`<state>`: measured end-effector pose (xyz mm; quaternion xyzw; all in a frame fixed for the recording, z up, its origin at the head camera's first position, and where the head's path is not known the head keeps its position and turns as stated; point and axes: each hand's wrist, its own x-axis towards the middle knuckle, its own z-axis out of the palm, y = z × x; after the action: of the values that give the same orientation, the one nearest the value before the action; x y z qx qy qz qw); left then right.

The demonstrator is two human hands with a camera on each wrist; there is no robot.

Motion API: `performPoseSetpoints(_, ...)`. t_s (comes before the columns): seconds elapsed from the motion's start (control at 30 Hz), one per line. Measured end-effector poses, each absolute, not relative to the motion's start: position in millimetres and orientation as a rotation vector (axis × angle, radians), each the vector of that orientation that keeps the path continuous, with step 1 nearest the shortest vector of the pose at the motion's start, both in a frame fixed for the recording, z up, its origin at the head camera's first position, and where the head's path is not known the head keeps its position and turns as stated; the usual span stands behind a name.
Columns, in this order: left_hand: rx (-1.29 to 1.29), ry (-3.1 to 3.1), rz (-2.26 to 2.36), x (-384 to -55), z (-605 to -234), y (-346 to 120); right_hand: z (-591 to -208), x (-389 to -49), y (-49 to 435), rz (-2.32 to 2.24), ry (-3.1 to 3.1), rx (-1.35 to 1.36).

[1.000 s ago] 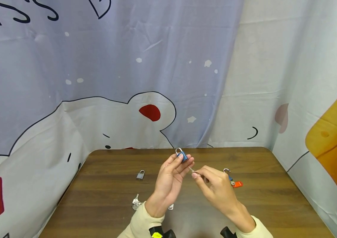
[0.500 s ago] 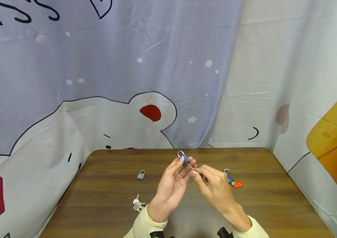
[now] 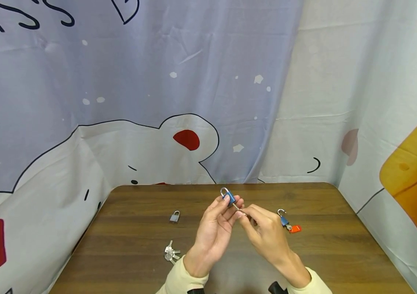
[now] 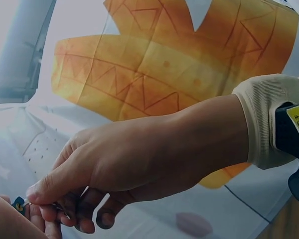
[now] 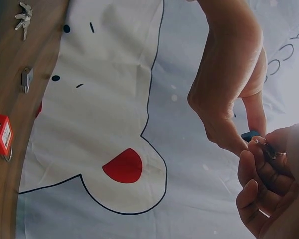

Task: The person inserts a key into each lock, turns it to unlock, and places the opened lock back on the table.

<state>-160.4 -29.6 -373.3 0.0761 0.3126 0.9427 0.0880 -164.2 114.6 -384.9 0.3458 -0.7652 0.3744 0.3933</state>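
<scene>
Key (image 3: 235,206) has closed the gap to the blue padlock (image 3: 230,199)

A second ago I saw space between the two; on my head feed the shaft now appears to meet the lock's lower end. Whether the tip is inside, I cannot tell. The left hand (image 3: 214,230) pinches the padlock between thumb and fingers, held up above the table (image 3: 138,204); the right hand (image 3: 267,232) grips the key near its head.

What worries me is alignment: if the blade comes in off the slot's line, or rolled the wrong way, I'd expect it to skid or jam. Only fingertips steady the lock, so a hard push could swivel it or knock it loose.

As for direction, the shackle (image 3: 221,190) points up and leftward, away from the person, and the lower end faces the right hand. Its long axis slants from upper left to lower right in my view, with the key lying roughly along the same line.
</scene>
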Motion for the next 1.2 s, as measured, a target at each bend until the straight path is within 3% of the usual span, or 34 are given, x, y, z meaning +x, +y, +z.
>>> performPoseSetpoints(1.2,0.306,1.118,2.823,-151.7,-381.0,-21.9,-386.5,-160.5,111.2,0.974,-1.905,0.861)
